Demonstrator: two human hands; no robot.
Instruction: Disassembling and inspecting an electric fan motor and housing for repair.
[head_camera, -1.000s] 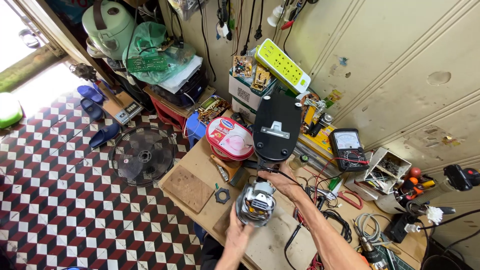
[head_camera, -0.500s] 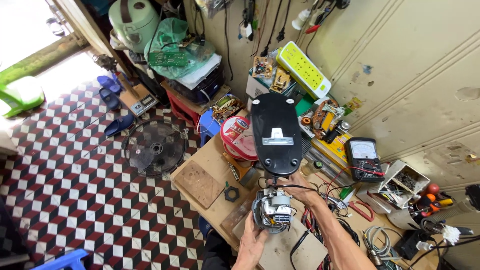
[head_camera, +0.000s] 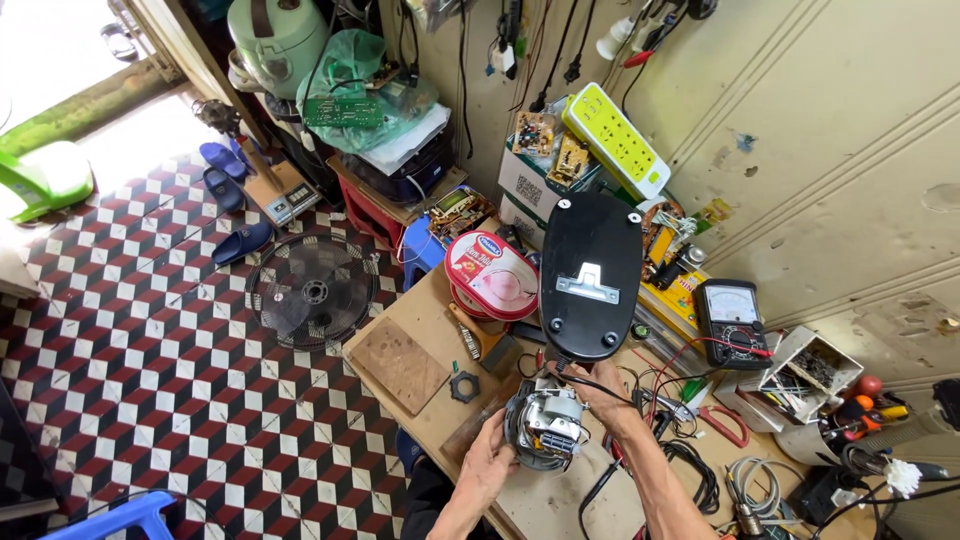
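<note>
While both hands grasp the fan motor (head_camera: 545, 428), left hand (head_camera: 487, 462) cupping its rim and right hand (head_camera: 603, 400) closed on its far side, thin wires (head_camera: 600, 385) could tear if it twists. It sits just below the black oval base (head_camera: 590, 275), its axis pointing up toward the camera.

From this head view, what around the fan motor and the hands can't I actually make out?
- Fan motor: its far side and underside, hidden by the left hand and its own body.
- Right hand: fingertips hidden behind the motor and wires, so the grip is unclear.
- Black fan base: where it joins the motor, covered by the right hand.
- Motor terminals: too small to read.
- Both forearms: cut off by the bottom edge.
</note>
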